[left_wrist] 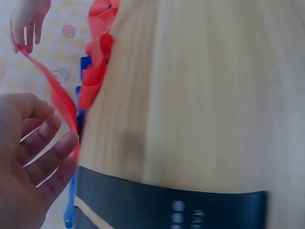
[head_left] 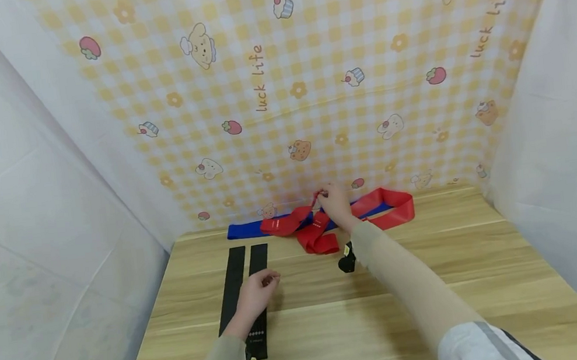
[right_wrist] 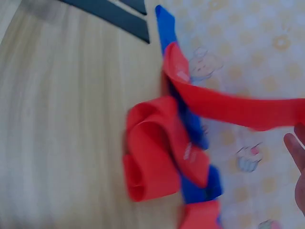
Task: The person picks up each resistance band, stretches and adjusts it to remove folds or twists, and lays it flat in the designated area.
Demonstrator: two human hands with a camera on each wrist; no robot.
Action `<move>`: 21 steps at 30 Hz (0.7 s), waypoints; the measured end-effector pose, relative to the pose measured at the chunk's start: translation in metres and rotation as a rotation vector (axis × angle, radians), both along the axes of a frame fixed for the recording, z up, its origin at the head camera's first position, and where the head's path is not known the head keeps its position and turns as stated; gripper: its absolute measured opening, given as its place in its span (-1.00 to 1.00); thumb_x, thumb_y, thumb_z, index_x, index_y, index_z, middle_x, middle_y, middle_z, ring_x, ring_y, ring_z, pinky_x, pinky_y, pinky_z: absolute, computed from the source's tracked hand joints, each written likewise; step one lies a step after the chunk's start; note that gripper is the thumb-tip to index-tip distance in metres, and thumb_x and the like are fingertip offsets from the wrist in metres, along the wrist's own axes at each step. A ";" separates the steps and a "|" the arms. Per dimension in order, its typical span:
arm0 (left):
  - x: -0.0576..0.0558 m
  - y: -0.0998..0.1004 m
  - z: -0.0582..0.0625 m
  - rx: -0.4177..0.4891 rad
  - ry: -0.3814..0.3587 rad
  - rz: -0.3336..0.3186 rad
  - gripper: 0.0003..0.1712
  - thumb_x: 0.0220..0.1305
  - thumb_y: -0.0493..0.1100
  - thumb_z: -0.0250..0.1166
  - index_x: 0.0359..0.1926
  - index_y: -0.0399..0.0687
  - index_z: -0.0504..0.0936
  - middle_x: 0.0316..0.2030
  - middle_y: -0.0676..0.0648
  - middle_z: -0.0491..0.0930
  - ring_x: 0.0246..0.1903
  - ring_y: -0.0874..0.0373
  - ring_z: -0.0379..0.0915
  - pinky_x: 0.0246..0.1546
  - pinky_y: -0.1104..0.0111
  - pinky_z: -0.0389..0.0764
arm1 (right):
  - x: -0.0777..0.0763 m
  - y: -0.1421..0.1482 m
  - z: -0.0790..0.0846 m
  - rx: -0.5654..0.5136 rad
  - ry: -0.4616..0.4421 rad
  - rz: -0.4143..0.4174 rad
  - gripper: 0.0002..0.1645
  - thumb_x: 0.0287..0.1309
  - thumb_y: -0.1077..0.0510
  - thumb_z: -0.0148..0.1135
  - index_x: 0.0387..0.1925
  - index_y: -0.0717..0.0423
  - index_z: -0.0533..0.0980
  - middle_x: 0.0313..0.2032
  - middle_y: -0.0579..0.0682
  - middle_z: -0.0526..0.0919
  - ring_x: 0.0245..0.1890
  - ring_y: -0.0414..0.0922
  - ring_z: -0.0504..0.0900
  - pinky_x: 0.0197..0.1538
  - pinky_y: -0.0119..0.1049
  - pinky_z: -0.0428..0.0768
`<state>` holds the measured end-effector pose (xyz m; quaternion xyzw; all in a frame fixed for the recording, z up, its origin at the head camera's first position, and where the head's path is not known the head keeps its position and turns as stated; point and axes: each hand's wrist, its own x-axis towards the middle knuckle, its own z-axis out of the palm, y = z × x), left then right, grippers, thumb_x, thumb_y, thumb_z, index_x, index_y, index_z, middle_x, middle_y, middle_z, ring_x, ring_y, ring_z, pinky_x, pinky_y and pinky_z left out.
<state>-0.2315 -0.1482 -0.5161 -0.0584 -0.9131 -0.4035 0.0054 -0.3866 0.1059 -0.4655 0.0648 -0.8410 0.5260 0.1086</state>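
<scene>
My right hand (head_left: 335, 203) pinches a red elastic band (head_left: 287, 226) near the back wall and holds one end raised; the right wrist view shows the lifted strip (right_wrist: 238, 109) stretching to my fingertips. More red band (right_wrist: 155, 152) lies looped and folded beside it, and another red loop (head_left: 399, 210) stands on its edge to the right. Partly covered beneath the red is a blue elastic band (head_left: 245, 230). My left hand (head_left: 258, 294) hovers above two black bands (head_left: 232, 288), fingers loosely curled, holding nothing. White print marks the nearer end of a black band (left_wrist: 143, 200).
A wooden tabletop (head_left: 325, 328) carries everything. Behind it hangs a yellow checked cloth (head_left: 303, 120) with cartoon prints, and white cloth walls (head_left: 553, 134) close in the sides. Each wrist wears a small black device (head_left: 347, 260).
</scene>
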 end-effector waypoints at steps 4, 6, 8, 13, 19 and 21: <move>-0.008 -0.001 0.012 0.016 0.026 0.017 -0.84 0.29 -0.18 0.28 -0.17 -0.13 0.72 -0.38 0.05 0.63 -0.42 0.19 0.45 -0.41 0.33 0.52 | -0.003 -0.003 0.020 -0.032 0.056 0.053 -0.76 0.28 0.31 0.06 -0.22 0.18 0.66 0.12 0.27 0.36 -0.12 0.11 0.57 -0.16 -0.10 0.57; -0.010 -0.002 0.017 0.030 0.028 0.023 -0.83 0.30 -0.17 0.28 -0.16 -0.12 0.72 -0.36 0.04 0.65 -0.41 0.18 0.47 -0.38 0.30 0.54 | -0.003 -0.005 0.028 -0.088 0.039 0.103 -0.75 0.30 0.32 0.03 -0.20 0.20 0.65 -0.01 0.24 0.45 -0.20 0.15 0.60 -0.24 -0.12 0.60; -0.011 -0.003 0.021 0.031 0.035 0.028 -0.83 0.30 -0.16 0.28 -0.16 -0.10 0.72 -0.34 0.03 0.65 -0.40 0.18 0.47 -0.36 0.30 0.55 | -0.003 -0.007 0.034 -0.137 -0.001 0.153 -0.74 0.33 0.31 -0.01 -0.18 0.18 0.63 -0.16 0.18 0.53 -0.26 0.17 0.63 -0.31 -0.15 0.63; -0.013 -0.005 0.025 0.026 0.060 0.031 -0.85 0.30 -0.17 0.29 -0.17 -0.09 0.72 -0.32 0.03 0.67 -0.38 0.19 0.50 -0.32 0.28 0.56 | 0.000 -0.010 0.044 -0.215 -0.072 0.206 -0.74 0.37 0.30 -0.05 -0.15 0.19 0.59 -0.22 0.14 0.60 -0.17 0.15 0.65 -0.24 -0.10 0.67; -0.016 -0.008 0.029 0.033 0.099 0.020 -0.86 0.29 -0.17 0.29 -0.19 -0.08 0.73 -0.36 0.04 0.66 -0.41 0.19 0.49 -0.36 0.30 0.54 | 0.007 -0.013 0.061 -0.280 -0.074 0.206 -0.73 0.33 0.31 -0.06 -0.14 0.23 0.58 -0.16 0.15 0.58 -0.19 0.20 0.65 -0.32 -0.12 0.65; -0.018 -0.008 0.033 0.037 0.108 0.022 -0.86 0.29 -0.16 0.30 -0.19 -0.07 0.73 -0.36 0.05 0.66 -0.41 0.20 0.49 -0.37 0.31 0.54 | 0.010 -0.013 0.067 -0.282 -0.079 0.204 -0.71 0.34 0.25 -0.06 -0.13 0.17 0.59 -0.18 0.12 0.60 -0.23 0.20 0.67 -0.48 -0.21 0.58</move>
